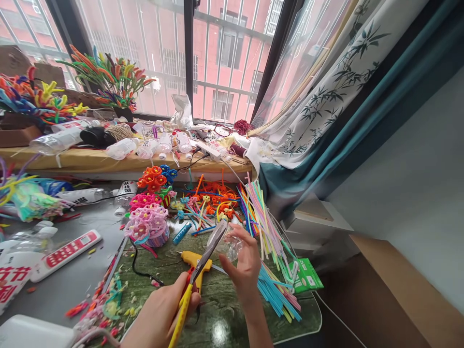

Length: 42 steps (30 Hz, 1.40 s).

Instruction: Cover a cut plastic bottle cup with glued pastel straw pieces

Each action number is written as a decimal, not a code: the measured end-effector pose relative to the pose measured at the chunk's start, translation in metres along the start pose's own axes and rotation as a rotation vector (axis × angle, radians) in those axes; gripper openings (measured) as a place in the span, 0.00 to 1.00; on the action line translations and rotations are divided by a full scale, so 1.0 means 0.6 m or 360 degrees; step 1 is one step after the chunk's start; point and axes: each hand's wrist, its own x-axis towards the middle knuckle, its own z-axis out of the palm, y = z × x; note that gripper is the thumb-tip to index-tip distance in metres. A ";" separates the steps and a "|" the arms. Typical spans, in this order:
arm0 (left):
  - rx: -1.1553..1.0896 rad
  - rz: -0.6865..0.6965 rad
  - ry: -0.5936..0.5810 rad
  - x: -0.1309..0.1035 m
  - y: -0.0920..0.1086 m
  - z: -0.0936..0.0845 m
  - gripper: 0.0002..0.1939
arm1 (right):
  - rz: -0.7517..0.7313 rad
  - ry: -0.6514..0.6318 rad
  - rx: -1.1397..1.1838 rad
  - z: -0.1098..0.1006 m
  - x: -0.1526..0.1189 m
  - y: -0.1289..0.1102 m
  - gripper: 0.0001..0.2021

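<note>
My left hand (pixel 168 307) is closed around yellow-handled scissors (pixel 184 309). Their metal blades point up and to the right, close to a clear plastic bottle piece (pixel 232 247). That piece is in my right hand (pixel 243 263), between curved fingers and thumb. Whether the blades touch the plastic, I cannot tell. Below the blades a yellow glue gun (pixel 195 260) lies on the dark green mat (pixel 224 309). Pink and lilac pipe-cleaner flowers (pixel 148 224) stand to the left, with a small blue stick-like object (pixel 181 233) beside them.
Bundles of coloured pipe cleaners (pixel 263 217) and a green packet (pixel 306 275) lie on the right. A red and white power strip (pixel 67 255) and plastic bottles (pixel 14 270) are at the left. More bottles line the windowsill ledge (pixel 90 159). Scraps cover the front left.
</note>
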 end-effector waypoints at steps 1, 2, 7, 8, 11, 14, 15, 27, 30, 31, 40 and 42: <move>0.0005 -0.0005 0.0002 0.000 -0.001 0.001 0.21 | -0.0016 0.0003 -0.0003 0.001 -0.001 0.000 0.22; 0.0012 -0.0015 0.0003 0.001 -0.002 0.002 0.21 | -0.0033 0.0008 -0.0015 0.001 -0.002 0.001 0.21; 0.0057 -0.0043 -0.0051 0.003 0.002 -0.004 0.20 | -0.0178 -0.0015 -0.0144 -0.002 -0.002 0.005 0.22; 0.0064 -0.0065 -0.0069 0.003 0.004 -0.006 0.20 | -0.0204 -0.0030 -0.0157 -0.003 -0.002 0.006 0.23; 0.0064 -0.0147 -0.0094 -0.001 0.010 -0.009 0.18 | -0.0239 -0.0052 -0.0180 -0.005 -0.002 0.011 0.23; 0.0034 -0.0176 -0.0068 -0.002 0.013 -0.007 0.17 | -0.0258 -0.0059 -0.0202 -0.008 -0.002 0.015 0.23; 0.0029 -0.0188 -0.0055 -0.002 0.013 -0.006 0.18 | -0.0264 -0.0065 -0.0210 -0.008 -0.003 0.016 0.23; 0.0006 -0.0309 0.0021 -0.003 0.000 0.001 0.24 | -0.0357 -0.0069 -0.0425 -0.023 -0.005 0.020 0.22; -0.0158 -0.0354 -0.0160 -0.002 0.005 -0.004 0.24 | -0.0381 -0.0104 -0.0415 -0.025 -0.002 0.021 0.23; -0.0203 -0.0359 -0.0236 -0.001 0.007 -0.007 0.23 | -0.0391 -0.0115 -0.0415 -0.026 -0.001 0.021 0.23; -0.0283 -0.0454 -0.0229 -0.003 0.032 -0.027 0.21 | -0.0535 -0.0186 -0.0489 -0.029 0.010 0.017 0.26; -0.0322 -0.0511 -0.0272 -0.004 0.037 -0.030 0.22 | -0.0553 -0.0204 -0.0507 -0.031 0.012 0.016 0.27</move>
